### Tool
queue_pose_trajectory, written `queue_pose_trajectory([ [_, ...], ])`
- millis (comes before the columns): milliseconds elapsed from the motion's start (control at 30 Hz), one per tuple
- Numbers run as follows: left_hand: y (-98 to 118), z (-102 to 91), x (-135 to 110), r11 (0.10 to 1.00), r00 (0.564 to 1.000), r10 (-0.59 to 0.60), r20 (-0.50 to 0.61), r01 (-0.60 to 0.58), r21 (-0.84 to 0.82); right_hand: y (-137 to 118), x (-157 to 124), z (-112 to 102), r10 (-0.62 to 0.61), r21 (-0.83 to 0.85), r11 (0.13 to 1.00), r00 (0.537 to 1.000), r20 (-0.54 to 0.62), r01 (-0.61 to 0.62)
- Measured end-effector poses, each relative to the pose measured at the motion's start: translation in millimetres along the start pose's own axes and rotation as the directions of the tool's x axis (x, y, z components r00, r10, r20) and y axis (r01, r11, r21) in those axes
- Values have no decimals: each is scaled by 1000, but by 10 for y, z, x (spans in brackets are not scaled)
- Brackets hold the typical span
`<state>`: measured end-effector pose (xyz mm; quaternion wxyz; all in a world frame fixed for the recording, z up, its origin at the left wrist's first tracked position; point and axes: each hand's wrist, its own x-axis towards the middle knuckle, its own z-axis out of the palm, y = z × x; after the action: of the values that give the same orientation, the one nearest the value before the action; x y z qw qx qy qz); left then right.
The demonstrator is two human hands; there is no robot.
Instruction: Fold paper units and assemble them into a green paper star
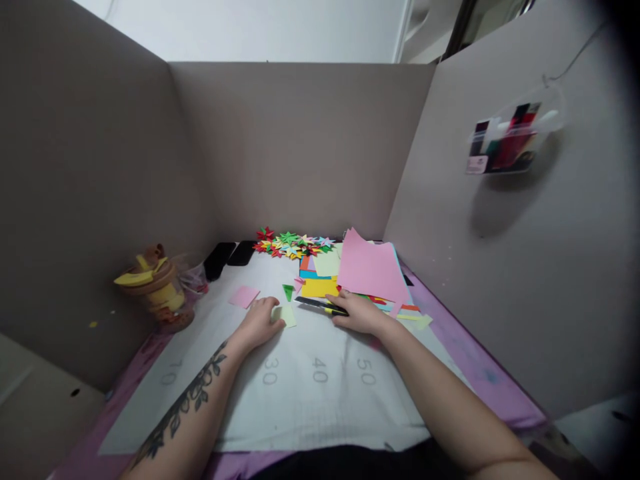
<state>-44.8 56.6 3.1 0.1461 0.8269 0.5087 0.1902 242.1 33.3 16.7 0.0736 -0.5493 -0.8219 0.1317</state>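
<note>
My left hand (pixel 261 323) rests on the white sheet with its thumb and fingers apart. Between them lies a small pale green paper square (pixel 289 316), touched at its left side. My right hand (pixel 357 311) is closed around the dark handle of a utility knife (pixel 320 305), whose long blade points left, just above the sheet. A green folded paper piece (pixel 288 292) lies beyond the pale green square. To the left of it is a pink paper square (pixel 245 296). Yellow paper (pixel 319 288) lies just past the knife.
Folded paper stars (pixel 290 245) are heaped at the back. Large pink sheets (pixel 373 270) and coloured strips lie at right. Two black phones (pixel 241 253) and a clay pot (pixel 157 287) stand left. Grey partitions (pixel 300 147) enclose the table; a clear pouch (pixel 513 140) hangs right.
</note>
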Motion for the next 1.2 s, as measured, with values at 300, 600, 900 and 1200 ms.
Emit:
queue_pose_trajectory([
  [300, 8, -26, -2, 1000, 1000, -20, 20, 20, -14, -56, 95, 64, -56, -53, 997, 998, -8, 55],
  [600, 19, -42, -17, 999, 999, -24, 24, 25, -37, -134, 162, 56, -188, -39, 982, 982, -7, 187],
  [900, -25, -46, 10, 987, 995, 83, 59, -74, -143, -81, 79, 27, -259, -16, 966, 965, 38, 260],
  [1200, -85, -79, 18, 983, 972, 142, 188, -117, -140, -179, 86, 57, -268, -54, 961, 962, 52, 271],
])
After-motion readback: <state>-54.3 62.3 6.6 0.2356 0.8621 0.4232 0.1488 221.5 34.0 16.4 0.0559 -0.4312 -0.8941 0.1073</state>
